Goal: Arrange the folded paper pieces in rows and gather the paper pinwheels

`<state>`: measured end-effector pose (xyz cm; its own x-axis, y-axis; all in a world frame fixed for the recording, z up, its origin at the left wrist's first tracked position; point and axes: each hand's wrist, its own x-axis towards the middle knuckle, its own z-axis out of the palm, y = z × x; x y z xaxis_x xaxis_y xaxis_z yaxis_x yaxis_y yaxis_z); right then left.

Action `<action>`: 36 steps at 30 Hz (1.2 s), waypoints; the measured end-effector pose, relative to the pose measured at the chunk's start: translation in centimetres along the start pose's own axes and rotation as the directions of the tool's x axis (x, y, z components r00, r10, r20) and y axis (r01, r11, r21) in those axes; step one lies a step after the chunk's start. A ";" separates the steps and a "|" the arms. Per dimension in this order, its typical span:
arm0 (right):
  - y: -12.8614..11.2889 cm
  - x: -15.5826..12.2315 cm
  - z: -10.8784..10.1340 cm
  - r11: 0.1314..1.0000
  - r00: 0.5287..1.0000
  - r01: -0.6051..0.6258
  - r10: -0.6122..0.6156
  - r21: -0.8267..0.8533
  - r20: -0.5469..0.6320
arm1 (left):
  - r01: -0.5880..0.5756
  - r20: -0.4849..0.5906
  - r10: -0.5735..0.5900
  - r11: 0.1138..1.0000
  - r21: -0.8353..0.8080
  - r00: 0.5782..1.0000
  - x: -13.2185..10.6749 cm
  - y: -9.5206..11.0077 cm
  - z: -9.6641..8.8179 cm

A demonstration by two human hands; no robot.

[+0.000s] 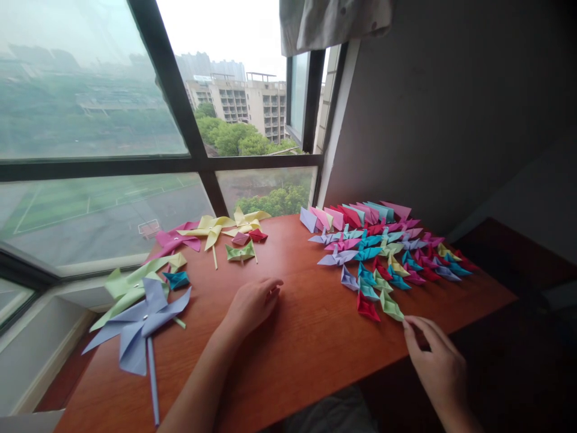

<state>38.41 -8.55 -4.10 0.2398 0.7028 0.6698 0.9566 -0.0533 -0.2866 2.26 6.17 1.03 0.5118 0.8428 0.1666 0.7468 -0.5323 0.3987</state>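
Note:
My right hand [435,355] pinches the near tip of a light green paper boat [390,307] between thumb and forefinger, at the front of the folded-paper rows. Just left of that boat sits a red paper boat [368,308]. Behind them stand blue boats [367,282] and a lavender boat [349,278]. My left hand [255,305] rests on the middle of the table, fingers loosely bent and holding nothing. Its palm side is hidden. A green folded paper piece [240,251] lies beyond it.
A lavender paper pinwheel [146,319] lies at the left, before a light green pinwheel [128,287]. Yellow pinwheels [210,227] and a magenta one [175,239] lie near the window [193,162]. The wooden table's [288,361] right edge runs close to my right hand.

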 end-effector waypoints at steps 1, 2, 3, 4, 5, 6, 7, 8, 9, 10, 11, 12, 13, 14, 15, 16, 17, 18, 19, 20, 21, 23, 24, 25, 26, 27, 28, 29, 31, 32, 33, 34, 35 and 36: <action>0.0 0.0 0.3 1.000 1.000 -0.004 0.004 0.006 0.006 | 0.001 0.001 -0.001 1.000 -0.004 1.000 0.0 0.0 0.0; 0.1 -0.1 0.6 1.000 1.000 -0.007 0.007 0.011 0.011 | 0.002 0.002 -0.002 1.000 -0.007 1.000 0.0 0.1 0.0; 0.2 -0.1 0.8 1.000 1.000 -0.009 0.009 0.016 0.014 | 0.004 0.002 -0.004 1.000 -0.011 1.000 0.0 0.1 0.0; 0.2 -0.1 1.0 1.000 1.000 -0.008 0.008 0.020 0.017 | 0.006 0.002 -0.006 1.000 -0.016 1.000 0.0 0.1 0.0; 0.3 -0.1 1.2 1.000 1.000 -0.005 0.005 0.022 0.021 | 0.007 0.003 -0.007 1.000 -0.021 1.000 0.0 0.1 0.0; 0.4 -0.1 1.4 1.000 1.000 -0.002 0.001 0.023 0.022 | 0.008 0.002 -0.008 1.000 -0.026 1.000 0.0 0.2 0.0; 0.4 -0.1 1.6 1.000 1.000 0.001 -0.002 0.022 0.023 | 0.009 0.002 -0.009 1.000 -0.030 1.000 0.0 0.2 0.0; 0.5 -0.1 1.7 1.000 1.000 0.002 -0.003 0.020 0.023 | 0.009 0.003 -0.008 0.999 -0.031 1.000 0.0 0.1 0.1; 0.5 0.0 1.8 1.000 1.000 0.003 -0.003 0.018 0.022 | 0.009 0.005 -0.009 0.999 -0.031 1.000 0.0 0.1 0.1; 0.5 0.0 1.9 1.000 1.000 0.003 -0.003 0.016 0.019 | 0.009 0.008 -0.009 1.000 -0.028 1.000 0.0 0.1 0.1; 0.6 0.0 1.9 1.000 1.000 0.003 -0.003 0.015 0.014 | 0.009 0.012 -0.009 1.000 -0.023 1.000 0.0 0.1 0.1; 0.6 0.0 2.0 1.000 1.000 0.003 -0.004 0.014 0.012 | 0.009 0.017 -0.008 1.000 -0.017 1.000 0.0 0.1 0.2; 0.7 0.0 2.0 1.000 1.000 0.005 -0.005 0.013 0.011 | 0.008 0.022 -0.008 1.000 -0.012 1.000 0.0 0.0 0.2; 0.8 0.0 2.0 1.000 1.000 0.007 -0.007 0.012 0.010 | 0.007 0.027 -0.007 1.000 -0.007 1.000 0.0 0.1 0.2; 0.8 0.1 2.0 1.000 1.000 0.007 -0.007 0.009 0.010 | 0.007 0.030 -0.007 1.000 -0.003 1.000 0.0 0.1 0.1; 0.9 0.1 2.1 1.000 1.000 0.007 -0.007 0.007 0.013 | 0.006 0.033 -0.006 1.000 -0.001 0.999 0.0 0.1 0.1; 0.9 0.1 2.1 1.000 1.000 0.007 -0.007 0.006 0.020 | 0.005 0.034 -0.005 1.000 -0.001 0.999 0.0 0.1 0.1; 0.9 0.1 2.1 1.000 1.000 0.004 -0.004 0.007 0.025 | 0.004 0.035 -0.004 1.000 -0.001 0.999 0.0 0.1 0.1; 0.9 0.1 2.0 1.000 1.000 -0.003 0.003 0.008 0.030 | 0.004 0.035 -0.004 1.000 -0.001 0.999 0.0 0.2 0.0; 0.9 0.1 2.0 1.000 0.999 -0.012 0.011 0.011 0.034 | 0.004 0.034 -0.004 1.000 -0.002 0.999 0.0 0.2 0.0; 0.8 0.1 2.0 1.000 0.999 -0.021 0.020 0.015 0.039 | 0.003 0.033 -0.003 1.000 -0.003 0.999 0.0 0.2 0.0; 0.7 0.2 1.9 0.999 0.998 -0.037 0.036 0.024 0.048 | 0.001 0.032 0.000 1.000 -0.006 0.999 0.0 0.2 0.0; 0.6 0.2 1.8 0.999 0.998 -0.042 0.041 0.030 0.052 | -0.001 0.031 0.002 1.000 -0.006 1.000 0.0 0.2 0.0; 0.4 0.2 1.7 0.998 0.998 -0.045 0.043 0.035 0.055 | -0.003 0.029 0.003 1.000 -0.006 1.000 0.0 0.2 0.0; 0.3 0.2 1.7 0.998 0.997 -0.046 0.044 0.036 0.056 | -0.005 0.028 0.005 1.000 -0.004 1.000 0.1 0.2 0.0; 0.2 0.2 1.6 0.998 0.997 -0.047 0.045 0.036 0.055 | -0.005 0.027 0.005 1.000 -0.002 1.000 0.1 0.2 0.0; 0.1 0.2 1.6 0.998 0.998 -0.047 0.045 0.033 0.054 | -0.005 0.027 0.005 1.000 0.000 1.000 0.1 0.2 0.0; 0.0 0.2 1.5 0.998 0.998 -0.045 0.044 0.031 0.053 | -0.006 0.029 0.006 1.000 0.001 1.000 0.1 0.2 0.0; -0.1 0.3 1.5 0.999 0.998 -0.043 0.042 0.028 0.055 | -0.004 0.032 0.004 1.000 0.001 0.999 0.1 0.2 -0.1; -0.1 0.3 1.5 0.999 0.998 -0.044 0.042 0.028 0.056 | -0.002 0.033 0.002 1.000 0.001 0.999 0.1 0.2 -0.1; -0.2 0.3 1.5 0.999 0.998 -0.046 0.044 0.028 0.055 | 0.000 0.035 0.000 1.000 0.001 0.999 0.0 0.2 0.0; -0.2 0.3 1.5 0.999 0.998 -0.045 0.044 0.028 0.055 | 0.000 0.036 0.000 1.000 0.000 0.999 0.0 0.2 0.0; -0.3 0.4 1.4 0.999 0.998 -0.044 0.042 0.027 0.053 | -0.002 0.037 0.003 1.000 -0.002 0.999 0.0 0.2 0.0; -0.4 0.5 1.3 0.999 0.998 -0.041 0.040 0.025 0.051 | -0.005 0.038 0.006 1.000 -0.005 0.999 0.0 0.1 0.1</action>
<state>37.97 -7.26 -4.58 0.2686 0.7355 0.6220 0.9416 -0.0645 -0.3304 2.39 6.08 1.02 0.5317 0.8362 0.1347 0.7419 -0.5365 0.4021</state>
